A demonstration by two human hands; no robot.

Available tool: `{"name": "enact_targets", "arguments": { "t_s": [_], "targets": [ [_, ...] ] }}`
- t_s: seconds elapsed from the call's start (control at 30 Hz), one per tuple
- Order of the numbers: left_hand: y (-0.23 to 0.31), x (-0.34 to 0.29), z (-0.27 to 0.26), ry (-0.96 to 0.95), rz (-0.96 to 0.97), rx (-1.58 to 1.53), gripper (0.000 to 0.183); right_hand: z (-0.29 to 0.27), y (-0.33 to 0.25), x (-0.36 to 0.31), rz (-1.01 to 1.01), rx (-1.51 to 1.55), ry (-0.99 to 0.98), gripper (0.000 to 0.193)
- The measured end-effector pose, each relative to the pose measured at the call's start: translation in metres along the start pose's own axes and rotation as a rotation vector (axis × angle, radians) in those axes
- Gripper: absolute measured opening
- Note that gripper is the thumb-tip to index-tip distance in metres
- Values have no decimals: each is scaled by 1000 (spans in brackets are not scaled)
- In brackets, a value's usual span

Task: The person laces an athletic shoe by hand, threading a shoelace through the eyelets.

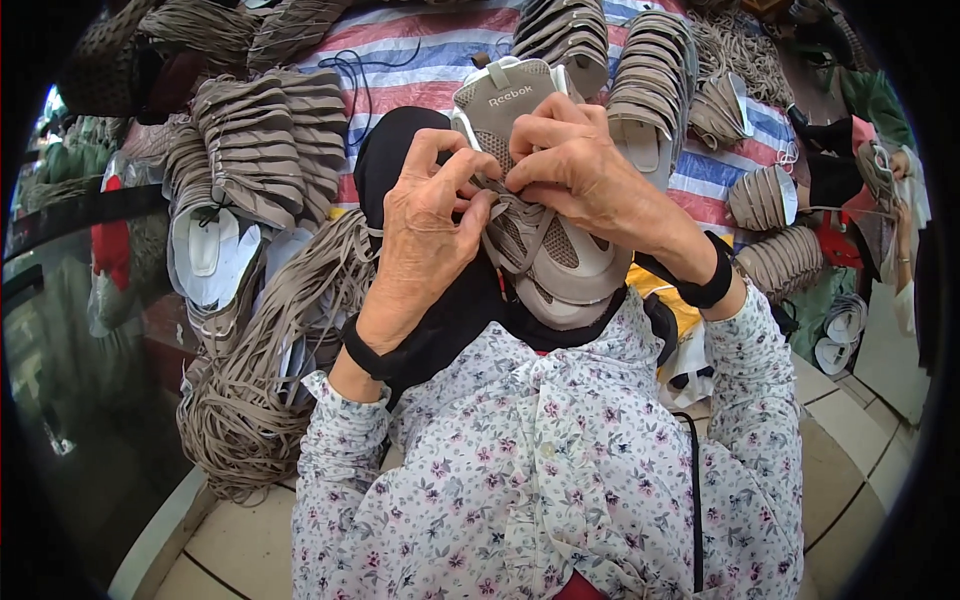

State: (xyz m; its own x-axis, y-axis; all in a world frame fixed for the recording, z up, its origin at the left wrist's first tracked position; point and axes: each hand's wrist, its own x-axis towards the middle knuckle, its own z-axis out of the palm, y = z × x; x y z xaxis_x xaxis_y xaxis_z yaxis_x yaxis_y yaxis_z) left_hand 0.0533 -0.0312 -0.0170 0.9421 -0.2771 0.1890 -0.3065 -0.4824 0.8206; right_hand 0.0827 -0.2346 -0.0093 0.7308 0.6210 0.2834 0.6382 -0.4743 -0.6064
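On my lap lies a beige-grey shoe upper (573, 270), its toe toward me and its tongue (500, 100) pointing away. A flat taupe shoelace (522, 228) runs over its middle and loops loosely there. My left hand (432, 215) pinches the lace between thumb and fingertips at the left side of the eyelets. From the right, my right hand (580, 165) grips lace close to the left fingertips, with its fingers curled over the base of the tongue. Exactly where the lace ends go is hidden by my fingers.
A large bundle of taupe laces (250, 420) hangs at my left. Stacked shoe uppers (265, 145) stand behind it, with another stack (650, 80) at the far right. Striped sheeting (430, 50) lies beneath them. Another person's hand (903, 240) holds a shoe upper at the right edge.
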Motion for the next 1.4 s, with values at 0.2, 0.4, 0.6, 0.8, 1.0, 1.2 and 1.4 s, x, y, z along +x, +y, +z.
{"name": "enact_targets", "arguments": {
  "t_s": [0.2, 0.4, 0.6, 0.8, 1.0, 1.2, 1.4],
  "targets": [
    [-6, -4, 0, 15, 10, -45, 20, -3, -6, 7, -43, -84, -174, 9],
    [-2, -7, -3, 1, -21, -26, 18, -40, 46, 10, -189, -465, 213, 15],
    [27, -8, 8, 79, 149, 207, 27, -133, 133, -45, 379, -168, 203, 6],
    [31, -9, 35, 34, 20, 223, 18, -35, 30, -21, 223, 296, 85, 20],
    [28, -7, 44, 55, 31, 219, 15, -10, 21, -18, 92, 149, 197, 15],
    [35, -5, 43, 17, 14, 275, 13, -5, 21, -21, 84, 93, 185, 12],
    [29, -5, 43, 28, 54, 210, 14, -6, 15, -19, 95, 171, 237, 10]
  ]
}}
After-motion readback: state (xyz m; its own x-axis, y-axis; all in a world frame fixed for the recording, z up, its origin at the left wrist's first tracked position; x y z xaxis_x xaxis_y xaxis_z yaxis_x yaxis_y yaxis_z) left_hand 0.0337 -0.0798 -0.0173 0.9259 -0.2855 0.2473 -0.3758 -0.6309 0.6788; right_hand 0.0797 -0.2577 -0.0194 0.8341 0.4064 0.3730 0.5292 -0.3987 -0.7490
